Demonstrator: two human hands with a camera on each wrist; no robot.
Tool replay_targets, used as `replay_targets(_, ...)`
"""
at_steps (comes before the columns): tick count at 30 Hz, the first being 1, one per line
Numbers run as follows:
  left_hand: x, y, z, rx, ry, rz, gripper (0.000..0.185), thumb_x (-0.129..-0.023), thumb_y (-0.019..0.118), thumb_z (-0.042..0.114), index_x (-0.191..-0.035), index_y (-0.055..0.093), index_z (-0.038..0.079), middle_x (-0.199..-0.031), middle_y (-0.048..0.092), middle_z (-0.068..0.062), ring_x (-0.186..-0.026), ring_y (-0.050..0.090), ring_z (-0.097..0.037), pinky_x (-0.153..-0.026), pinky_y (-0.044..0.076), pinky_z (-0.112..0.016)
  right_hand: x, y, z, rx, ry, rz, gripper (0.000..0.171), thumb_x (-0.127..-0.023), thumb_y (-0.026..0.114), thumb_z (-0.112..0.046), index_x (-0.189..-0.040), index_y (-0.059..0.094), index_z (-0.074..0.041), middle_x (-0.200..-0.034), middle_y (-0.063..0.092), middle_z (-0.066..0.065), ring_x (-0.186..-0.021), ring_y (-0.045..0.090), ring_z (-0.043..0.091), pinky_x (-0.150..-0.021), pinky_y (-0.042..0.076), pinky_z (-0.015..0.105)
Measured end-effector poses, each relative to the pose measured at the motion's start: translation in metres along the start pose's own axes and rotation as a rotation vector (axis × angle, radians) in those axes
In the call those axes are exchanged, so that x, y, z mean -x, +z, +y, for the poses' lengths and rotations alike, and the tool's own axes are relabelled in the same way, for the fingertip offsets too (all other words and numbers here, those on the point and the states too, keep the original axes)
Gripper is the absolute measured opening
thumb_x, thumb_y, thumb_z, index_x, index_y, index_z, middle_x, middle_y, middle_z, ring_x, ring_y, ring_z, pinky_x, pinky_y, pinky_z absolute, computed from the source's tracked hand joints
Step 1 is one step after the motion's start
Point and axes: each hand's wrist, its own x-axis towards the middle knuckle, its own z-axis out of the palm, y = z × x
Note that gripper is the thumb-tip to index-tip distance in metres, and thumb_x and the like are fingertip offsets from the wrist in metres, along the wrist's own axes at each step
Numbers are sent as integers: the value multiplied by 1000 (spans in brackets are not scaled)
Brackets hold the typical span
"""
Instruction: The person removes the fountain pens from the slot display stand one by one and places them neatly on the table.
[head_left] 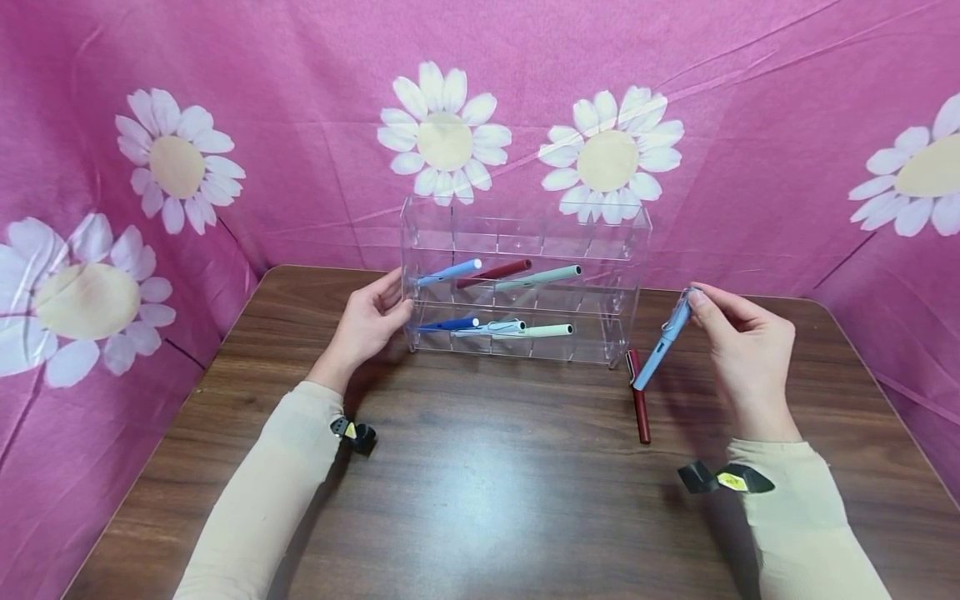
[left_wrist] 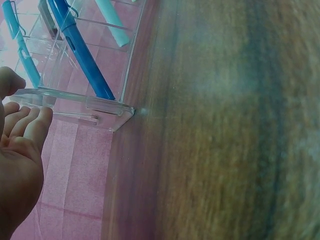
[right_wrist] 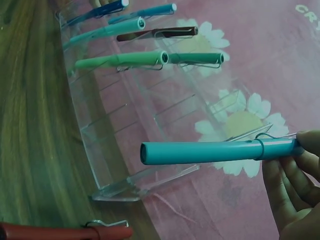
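Observation:
A clear acrylic pen rack point(head_left: 519, 245) with compartments stands on the table. My left hand point(head_left: 369, 323) grips its left side, thumb at the front and fingers behind; the left wrist view shows that hand point(left_wrist: 22, 150) at the rack's edge. My right hand point(head_left: 750, 346) pinches a light blue pen point(head_left: 663, 346) by its clipped cap end, to the right of the rack. In the right wrist view this pen point(right_wrist: 205, 152) points its blunt end toward the rack. A dark red pen point(head_left: 641, 408) lies on the table below it, by the rack's right front corner.
In the middle tier lie a blue pen point(head_left: 450, 272), a dark red pen point(head_left: 495, 273) and a green pen point(head_left: 538, 277). The lower tier holds a dark blue pen point(head_left: 448, 324), a pale blue pen point(head_left: 487, 328) and a mint pen point(head_left: 547, 331). Pink flowered cloth point(head_left: 315, 167) hangs behind the wooden table point(head_left: 465, 500).

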Motion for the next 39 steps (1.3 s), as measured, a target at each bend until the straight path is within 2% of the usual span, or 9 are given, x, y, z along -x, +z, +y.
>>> replay_targets(13, 0, 0, 0, 1, -1, -2, 54, -86, 54, -13, -138, 37, -15, -135, 43, -36, -127, 44, -42, -104, 43, -35, 2, -15, 15, 101, 115, -36, 37, -77, 77, -6, -108, 67, 11, -82, 74, 3, -69, 70, 10, -65, 61, 22)
replay_targets(17, 0, 0, 0, 2, -2, 0, 54, -86, 54, -13, -138, 37, -14, -135, 43, -36, -127, 44, -41, -104, 43, -36, 1, -20, 19, 130, 131, -70, 37, -78, 77, -8, -109, 67, 11, -83, 74, 1, -68, 70, 9, -66, 60, 22)
replay_targets(23, 0, 0, -1, 9, -4, 5, 54, -86, 54, -14, -137, 37, -14, -134, 43, -37, -127, 44, -41, -105, 42, -38, -1, -27, 24, 262, 145, -127, 34, -81, 75, -13, -109, 69, 6, -82, 73, -5, -67, 68, 4, -64, 59, 16)
replay_targets(32, 0, -1, -1, -10, 0, 4, 54, -86, 55, -12, -137, 38, -14, -134, 44, -36, -126, 44, -41, -103, 44, -34, -2, -31, 34, 389, 154, -206, 30, -84, 72, -13, -106, 67, 6, -78, 72, -5, -57, 67, 8, -55, 60, 19)
replay_targets(39, -1, -1, 0, -22, -4, 4, 54, -86, 55, -12, -137, 39, -14, -134, 44, -35, -126, 45, -39, -104, 42, -41, -2, -34, 43, 592, 143, -260, 41, -87, 70, -25, -113, 65, 6, -80, 70, -18, -59, 67, 7, -57, 60, 22)
